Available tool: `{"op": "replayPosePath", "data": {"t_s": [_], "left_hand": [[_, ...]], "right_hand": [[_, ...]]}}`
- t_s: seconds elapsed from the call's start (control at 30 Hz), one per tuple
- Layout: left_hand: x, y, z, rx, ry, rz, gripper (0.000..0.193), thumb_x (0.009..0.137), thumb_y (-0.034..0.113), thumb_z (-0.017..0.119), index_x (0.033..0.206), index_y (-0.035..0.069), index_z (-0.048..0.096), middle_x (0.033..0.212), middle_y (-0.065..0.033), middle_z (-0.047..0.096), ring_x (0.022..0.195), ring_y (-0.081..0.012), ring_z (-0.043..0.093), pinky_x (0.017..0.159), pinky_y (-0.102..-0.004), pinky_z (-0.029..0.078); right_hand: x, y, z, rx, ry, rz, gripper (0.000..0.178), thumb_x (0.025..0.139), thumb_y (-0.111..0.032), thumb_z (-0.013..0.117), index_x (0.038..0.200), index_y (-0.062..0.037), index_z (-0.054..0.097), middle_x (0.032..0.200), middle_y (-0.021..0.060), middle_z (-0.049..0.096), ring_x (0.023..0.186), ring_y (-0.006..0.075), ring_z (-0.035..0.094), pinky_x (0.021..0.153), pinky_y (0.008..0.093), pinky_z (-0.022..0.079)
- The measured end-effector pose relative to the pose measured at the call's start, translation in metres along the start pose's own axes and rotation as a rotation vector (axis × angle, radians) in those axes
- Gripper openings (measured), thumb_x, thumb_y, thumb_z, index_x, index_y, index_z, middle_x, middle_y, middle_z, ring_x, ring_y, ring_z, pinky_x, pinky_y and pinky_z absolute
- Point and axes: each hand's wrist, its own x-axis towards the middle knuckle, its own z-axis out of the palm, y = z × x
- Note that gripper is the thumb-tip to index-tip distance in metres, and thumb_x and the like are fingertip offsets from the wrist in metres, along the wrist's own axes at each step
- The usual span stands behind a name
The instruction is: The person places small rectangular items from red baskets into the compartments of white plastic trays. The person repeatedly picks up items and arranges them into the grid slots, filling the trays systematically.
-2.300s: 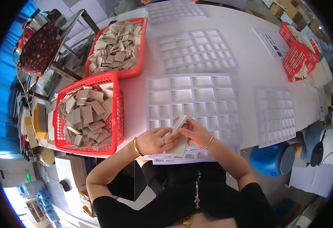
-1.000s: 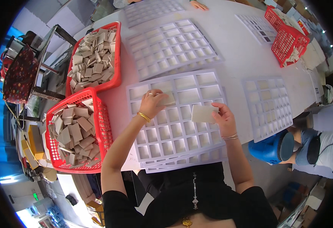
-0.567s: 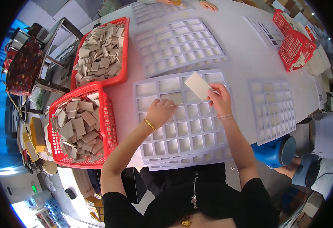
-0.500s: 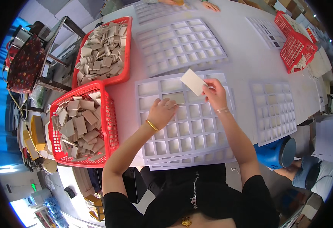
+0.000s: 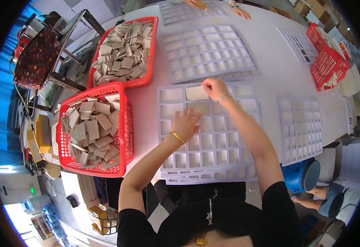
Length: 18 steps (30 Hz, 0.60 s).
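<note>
A white tray [image 5: 175, 124] with many square and oblong compartments lies in front of me, on top of a stack of similar trays. My right hand [image 5: 216, 89] pinches the right end of a pale rectangular tile [image 5: 197, 93], which lies over a compartment in the tray's far row. My left hand [image 5: 185, 124] rests open on the tray, its fingers slightly bent and apart. Just beyond its fingertips, a second, greyer tile [image 5: 199, 108] fills a compartment in the row below.
Two red plastic baskets [image 5: 127, 136] [image 5: 154, 45] heaped with loose tiles stand on the left. Beyond my tray lie more compartment trays [image 5: 206, 51], with another person's hand [image 5: 241, 13] at the far edge. Another tray [image 5: 299, 129] and a red basket [image 5: 330, 68] are at right.
My right hand has brought the raised tile down and left onto the tray's far row. The left hand stays on the tray. The whole view has shifted slightly.
</note>
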Motion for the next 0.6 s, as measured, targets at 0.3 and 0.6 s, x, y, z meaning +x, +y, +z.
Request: {"op": "replayPosePath", "data": {"t_s": [0.3,0.6], "left_hand": [[0.007,-0.011,-0.010,0.045,-0.098,0.092,0.051,0.083,0.034,0.064,0.129,0.017,0.049,0.129,-0.0118,0.049,0.122,-0.0258,0.046,0.109,-0.0487,0.025],[0.016,-0.023,-0.033,0.031,-0.316,0.150,0.051,0.081,0.034,0.066,0.126,0.015,0.050,0.124,-0.0101,0.053,0.116,-0.0251,0.052,0.110,-0.0463,0.025]], "right_hand": [[-0.019,-0.010,0.026,-0.408,0.143,-0.357,0.016,0.066,-0.008,0.071,0.079,-0.0133,0.064,0.086,0.0058,0.059,0.081,0.0287,0.057,0.068,0.0414,0.047],[-0.037,-0.028,0.027,-0.442,0.095,-0.423,0.016,0.069,0.000,0.062,0.083,-0.0085,0.060,0.079,0.0091,0.059,0.075,0.0301,0.058,0.069,0.0417,0.045]]}}
